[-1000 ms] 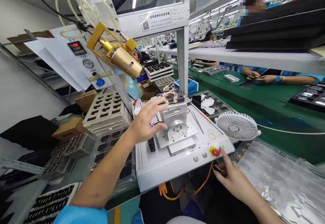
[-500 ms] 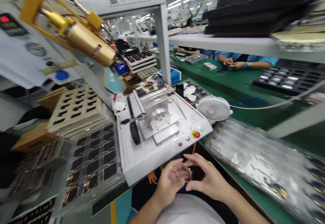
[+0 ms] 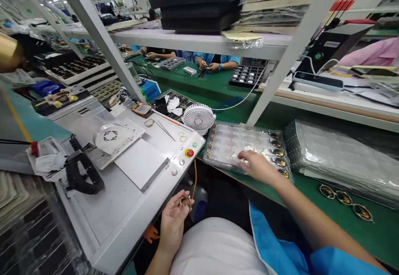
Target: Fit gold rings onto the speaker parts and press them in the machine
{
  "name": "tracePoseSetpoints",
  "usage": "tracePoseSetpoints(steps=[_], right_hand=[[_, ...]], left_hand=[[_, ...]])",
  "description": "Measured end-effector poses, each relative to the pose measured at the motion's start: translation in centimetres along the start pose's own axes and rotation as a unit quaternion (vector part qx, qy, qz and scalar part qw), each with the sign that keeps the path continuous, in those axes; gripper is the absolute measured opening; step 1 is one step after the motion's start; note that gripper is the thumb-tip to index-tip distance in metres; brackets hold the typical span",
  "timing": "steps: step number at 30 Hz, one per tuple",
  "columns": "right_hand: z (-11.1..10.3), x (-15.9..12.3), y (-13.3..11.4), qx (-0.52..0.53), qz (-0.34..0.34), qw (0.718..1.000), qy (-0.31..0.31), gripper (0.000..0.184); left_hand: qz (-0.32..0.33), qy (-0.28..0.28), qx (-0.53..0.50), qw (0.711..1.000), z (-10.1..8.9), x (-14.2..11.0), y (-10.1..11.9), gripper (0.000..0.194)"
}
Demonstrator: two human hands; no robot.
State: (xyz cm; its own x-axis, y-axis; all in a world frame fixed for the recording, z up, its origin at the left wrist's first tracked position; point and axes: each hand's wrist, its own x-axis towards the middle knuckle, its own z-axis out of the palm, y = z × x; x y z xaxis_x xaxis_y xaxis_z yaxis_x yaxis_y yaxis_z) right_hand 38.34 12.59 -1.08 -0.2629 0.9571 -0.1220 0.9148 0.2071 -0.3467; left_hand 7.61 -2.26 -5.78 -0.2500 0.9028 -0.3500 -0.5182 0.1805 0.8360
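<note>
My left hand (image 3: 174, 214) is closed around a round, rose-gold watch case (image 3: 185, 201), held in front of my body beside the white machine's front edge. My right hand (image 3: 257, 166) reaches over the near side of a clear plastic tray (image 3: 224, 140). Its fingers are apart and nothing shows between them; whether the fingertips touch the tray, I cannot tell. Along the tray's right side sit several dark round parts with gold rims (image 3: 277, 152).
A white machine (image 3: 109, 212) with a red stop button (image 3: 189, 153) and tweezers (image 3: 165, 129) stands at left. Near the tray are a small white fan (image 3: 198, 118), a shelf post (image 3: 274, 55), stacked clear trays (image 3: 343, 158) and gold-rimmed round parts (image 3: 343, 197). Co-workers' hands (image 3: 213, 66) show across the bench.
The view has swung to the right. My right hand has left the watch case and moved out over the clear tray. My left hand keeps hold of the case.
</note>
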Motion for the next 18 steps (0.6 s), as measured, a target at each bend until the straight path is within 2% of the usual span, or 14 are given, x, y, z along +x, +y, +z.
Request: tracePoseSetpoints(steps=[3, 5, 10, 14, 16, 18], right_hand=[[-1.1, -0.7, 5.4, -0.036, 0.083, 0.996, -0.009, 0.021], [-0.8, -1.2, 7.3, -0.034, 0.105, 0.994, -0.018, 0.022], [0.2, -0.8, 8.0, 0.005, 0.107, 0.993, -0.048, 0.025], [0.3, -0.5, 8.2, 0.006, 0.094, 0.995, -0.045, 0.019], [1.0, -0.7, 9.8, 0.035, 0.085, 0.995, -0.031, 0.015], [2.3, -0.4, 12.6, 0.096, 0.062, 0.993, 0.002, 0.011]], left_hand=[[0.012, 0.011, 0.002, 1.0, 0.3, -0.1, -0.4, 0.049], [0.016, 0.007, 0.01, 1.0, 0.5, -0.1, -0.7, 0.051], [0.025, -0.033, 0.011, 0.999, -0.1, 0.2, -0.8, 0.051], [0.015, -0.046, -0.002, 0.999, -1.0, -0.1, -0.9, 0.046], [0.005, -0.056, -0.009, 0.998, -1.2, -0.6, -1.1, 0.044], [-0.002, -0.059, -0.024, 0.998, -1.2, -0.8, -1.3, 0.045]])
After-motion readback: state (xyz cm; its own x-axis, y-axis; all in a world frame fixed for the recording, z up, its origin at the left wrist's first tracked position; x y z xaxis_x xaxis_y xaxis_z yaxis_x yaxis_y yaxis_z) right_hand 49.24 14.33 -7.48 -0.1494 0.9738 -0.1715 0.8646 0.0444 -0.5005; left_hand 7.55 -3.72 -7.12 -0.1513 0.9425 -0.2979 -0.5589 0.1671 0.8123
